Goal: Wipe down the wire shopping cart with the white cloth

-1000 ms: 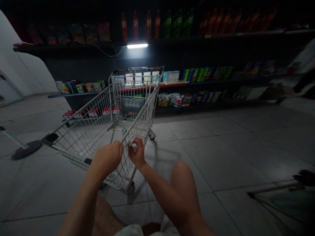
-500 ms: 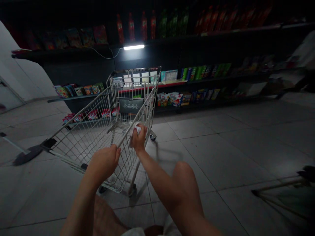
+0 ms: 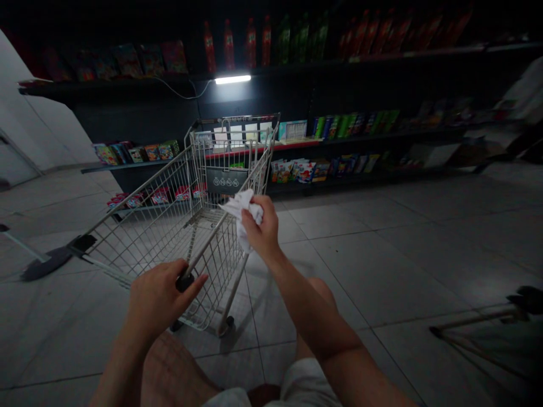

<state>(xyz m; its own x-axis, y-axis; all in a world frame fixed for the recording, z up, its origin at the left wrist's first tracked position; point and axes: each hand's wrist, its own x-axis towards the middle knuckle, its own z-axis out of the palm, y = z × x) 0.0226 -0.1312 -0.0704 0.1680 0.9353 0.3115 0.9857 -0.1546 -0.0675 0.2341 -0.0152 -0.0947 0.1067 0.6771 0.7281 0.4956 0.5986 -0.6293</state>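
A metal wire shopping cart (image 3: 220, 243) stands in front of me, its near corner towards my knees. My left hand (image 3: 156, 297) is closed over that corner, at the black bumper (image 3: 185, 281), with the thumb on the near side. A crumpled white cloth (image 3: 243, 212) is gripped in my right hand (image 3: 265, 226), just beside the cart's right top rail. Part of the cloth hangs below the fingers; whether it touches the rail I cannot tell. A dark sign (image 3: 227, 182) hangs at the cart's far end.
Dark shelves (image 3: 360, 135) with bottles, cans and packets run behind the cart, lit by a tube light (image 3: 233, 79). A stand's round base (image 3: 48, 263) is at left, a folding frame (image 3: 475, 328) at right. Pale tiles (image 3: 407, 254) cover the floor.
My right hand has lifted off the cart's side and come right and nearer with the cloth, which shows more. My left hand has slid back along the rail to the near corner.
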